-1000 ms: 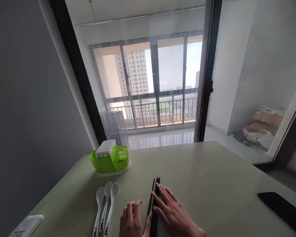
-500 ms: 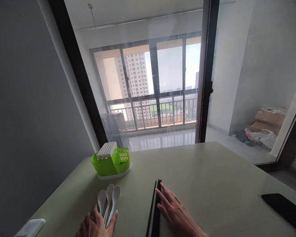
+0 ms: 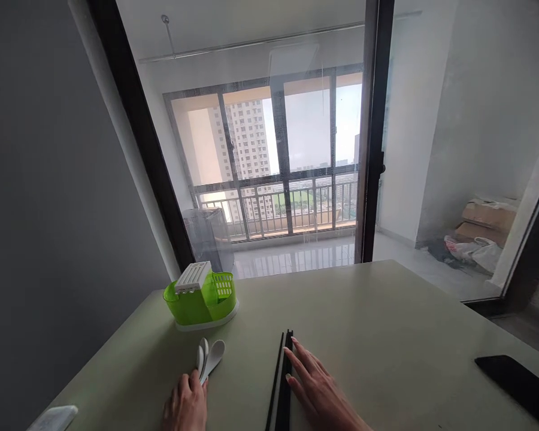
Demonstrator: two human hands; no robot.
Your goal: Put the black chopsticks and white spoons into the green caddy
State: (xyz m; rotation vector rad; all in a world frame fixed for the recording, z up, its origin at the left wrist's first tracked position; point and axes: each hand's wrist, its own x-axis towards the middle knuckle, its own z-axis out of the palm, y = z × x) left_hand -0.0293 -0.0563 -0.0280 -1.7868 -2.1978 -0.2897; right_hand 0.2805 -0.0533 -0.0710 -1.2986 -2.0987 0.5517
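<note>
White soup spoons (image 3: pixel 214 355) are bunched together at the front left, their handles inside the closed fingers of my left hand (image 3: pixel 187 402). Two bowls are tipped on their sides and one faces up. Black chopsticks (image 3: pixel 284 392) lie in a narrow bundle at the front middle, with one (image 3: pixel 276 377) slightly apart on the left. Along the bundle's right side rests my right hand (image 3: pixel 318 386), fingers stretched out and fingertips against the chopsticks. Beyond the spoons stands a green cutlery holder (image 3: pixel 191 310) with a white slotted top and a white base.
The pale table (image 3: pixel 341 311) reaches back to a glass door with a dark frame (image 3: pixel 372 179). A black flat object (image 3: pixel 516 380) lies at the right edge. At the front left corner is a white object (image 3: pixel 56 416), partly cut off. A grey wall borders the left.
My left hand has closed around the spoon handles and gathered the spoons, turning them and shifting slightly right. My right hand stays by the chopsticks. The view has tilted up slightly.
</note>
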